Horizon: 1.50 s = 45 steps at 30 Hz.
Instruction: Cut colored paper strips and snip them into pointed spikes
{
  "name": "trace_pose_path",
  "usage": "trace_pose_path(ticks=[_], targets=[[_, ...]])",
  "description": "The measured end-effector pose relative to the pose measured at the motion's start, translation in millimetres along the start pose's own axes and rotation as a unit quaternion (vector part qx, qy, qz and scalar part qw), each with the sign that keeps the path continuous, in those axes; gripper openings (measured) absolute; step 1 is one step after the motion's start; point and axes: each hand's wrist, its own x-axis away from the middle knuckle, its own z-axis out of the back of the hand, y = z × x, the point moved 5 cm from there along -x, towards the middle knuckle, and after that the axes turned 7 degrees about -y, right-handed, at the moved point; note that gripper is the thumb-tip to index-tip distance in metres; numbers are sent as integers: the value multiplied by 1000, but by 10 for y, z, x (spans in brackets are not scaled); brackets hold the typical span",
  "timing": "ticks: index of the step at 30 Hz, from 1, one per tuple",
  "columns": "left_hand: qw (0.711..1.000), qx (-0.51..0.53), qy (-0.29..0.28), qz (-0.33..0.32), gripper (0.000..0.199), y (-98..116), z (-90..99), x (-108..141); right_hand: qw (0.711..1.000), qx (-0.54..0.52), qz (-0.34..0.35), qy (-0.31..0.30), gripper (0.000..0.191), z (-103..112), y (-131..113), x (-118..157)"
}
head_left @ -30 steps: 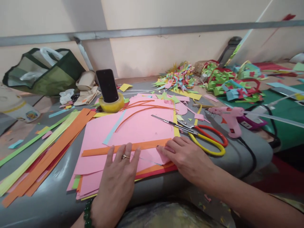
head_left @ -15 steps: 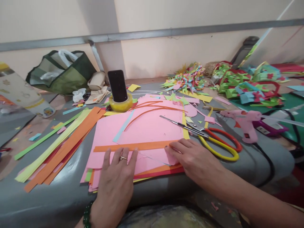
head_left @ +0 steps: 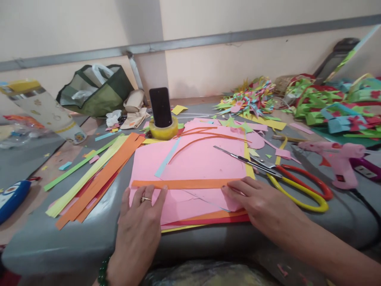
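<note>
An orange paper strip (head_left: pixel 190 184) lies crosswise on a stack of pink paper sheets (head_left: pixel 205 159). My left hand (head_left: pixel 138 222) rests flat at the strip's left end, its fingers stretched and apart, pressing the lower edge. At the other end, my right hand (head_left: pixel 262 202) has its thumb and fingertips closed on the strip. Scissors (head_left: pixel 297 182) with one red and one yellow handle lie to the right of that hand, their blades over the pink sheets. Thin orange strips (head_left: pixel 205 137) and a light blue strip (head_left: pixel 166 159) lie farther back on the paper.
Orange, yellow and green paper strips (head_left: pixel 101 178) fan out at left. A phone (head_left: pixel 161 107) stands in a yellow tape roll (head_left: pixel 163 129). The pink glue gun (head_left: pixel 336 155) lies right, near paper baskets (head_left: pixel 342 111). A tumbler (head_left: pixel 50 107) and green bag (head_left: pixel 95 91) stand back left.
My view has turned left, so everything sits farther right in the picture. My left hand has slid along the orange strip to its left end; the right hand stays at the other end.
</note>
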Motion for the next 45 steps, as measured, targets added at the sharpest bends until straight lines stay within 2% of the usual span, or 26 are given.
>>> trace_pose_path(ticks=[13, 27, 33, 37, 43, 45], targets=[[999, 17, 13, 33, 46, -44, -4, 27, 999, -2, 11, 30, 36, 14, 25, 5], [998, 15, 35, 54, 47, -142, -16, 61, 1000, 12, 14, 25, 39, 3, 25, 23], [998, 27, 58, -24, 30, -186, 38, -40, 999, 5, 24, 22, 37, 28, 23, 1], [996, 13, 56, -66, 26, -267, 29, -81, 1000, 0, 20, 19, 38, 39, 25, -4], [994, 71, 2, -85, 23, -441, 33, -167, 1000, 2, 16, 12, 37, -14, 41, 4], [994, 50, 8, -98, 22, -441, 58, -178, 1000, 3, 19, 10, 38, -20, 45, 6]])
